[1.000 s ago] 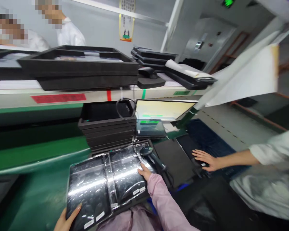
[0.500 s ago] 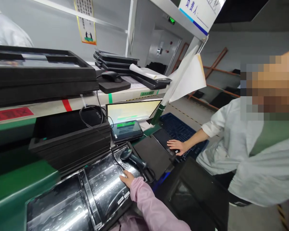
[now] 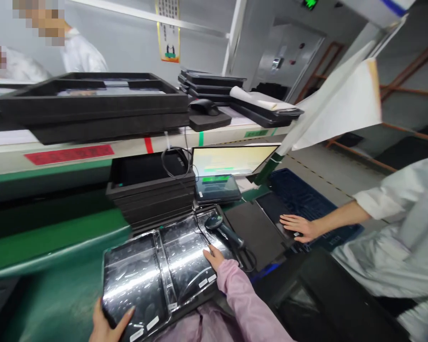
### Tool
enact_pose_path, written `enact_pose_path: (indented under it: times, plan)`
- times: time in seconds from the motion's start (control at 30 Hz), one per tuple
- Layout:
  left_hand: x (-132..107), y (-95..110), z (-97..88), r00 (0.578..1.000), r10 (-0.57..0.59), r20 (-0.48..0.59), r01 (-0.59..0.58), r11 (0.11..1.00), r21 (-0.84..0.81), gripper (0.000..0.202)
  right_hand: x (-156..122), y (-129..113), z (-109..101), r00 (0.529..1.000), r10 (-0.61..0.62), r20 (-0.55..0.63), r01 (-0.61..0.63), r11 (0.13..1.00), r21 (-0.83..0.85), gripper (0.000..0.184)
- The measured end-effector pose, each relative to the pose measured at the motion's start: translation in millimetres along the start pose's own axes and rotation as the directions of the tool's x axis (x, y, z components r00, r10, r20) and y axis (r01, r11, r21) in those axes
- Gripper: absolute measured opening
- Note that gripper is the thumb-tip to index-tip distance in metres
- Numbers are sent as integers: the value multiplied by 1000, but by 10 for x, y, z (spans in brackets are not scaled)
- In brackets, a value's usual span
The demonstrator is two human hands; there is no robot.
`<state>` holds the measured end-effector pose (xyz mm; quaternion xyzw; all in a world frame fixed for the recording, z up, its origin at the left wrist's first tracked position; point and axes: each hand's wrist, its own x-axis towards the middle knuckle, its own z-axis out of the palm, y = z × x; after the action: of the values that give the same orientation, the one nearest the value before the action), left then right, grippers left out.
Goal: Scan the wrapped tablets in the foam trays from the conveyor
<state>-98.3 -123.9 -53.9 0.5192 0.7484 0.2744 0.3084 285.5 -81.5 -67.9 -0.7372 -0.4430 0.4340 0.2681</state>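
Note:
A black tray (image 3: pixel 106 266) lies tilted in front of me, holding two dark flat panels under shiny, wrinkled clear film, with small white labels along the near edge. My left hand (image 3: pixel 109 325) grips its near left corner, thumb on top and fingers at the side. Over the right-hand panel (image 3: pixel 180 251), my right hand (image 3: pixel 216 259) has its fingers closed at a thin black cable (image 3: pixel 201 231); part of the grip is hidden. Just beyond that hand, a black handheld barcode scanner (image 3: pixel 228 230) rests on the panel's far right end.
Black foam trays (image 3: pixel 151 199) are stacked behind, under a shelf (image 3: pixel 128 152) carrying more trays and a mouse (image 3: pixel 204 107). A lit monitor (image 3: pixel 235 159) stands behind a tablet (image 3: pixel 217 188). At right, a co-worker's hand (image 3: pixel 301 228) lies on a dark panel near a blue crate (image 3: pixel 299 190).
My left hand has come into view and taken hold of the tray's near left corner. The view has swung left, so things appear farther right. My right hand stays at the cable.

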Motion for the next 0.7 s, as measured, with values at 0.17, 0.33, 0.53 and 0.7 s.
enact_pose_path:
  times: [0.17, 0.33, 0.53, 0.7]
  plan:
    - [-304, 19, 55, 942, 314, 115, -334, 892, 304, 103, -48, -158, -65, 999, -41, -17, 37, 979, -201, 49]
    - [-450, 59, 35, 950, 285, 128, -312, 854, 417, 76, -93, -317, -180, 986, -160, -51, 129, 915, -382, 39]
    - [-415, 126, 3, 957, 256, 135, -288, 885, 366, 80, 12, -488, -573, 878, -406, -252, 262, 851, -454, 39]
    - [-435, 44, 39, 962, 243, 121, -270, 906, 327, 75, 218, -553, -870, 820, -410, -399, 147, 825, -545, 48]
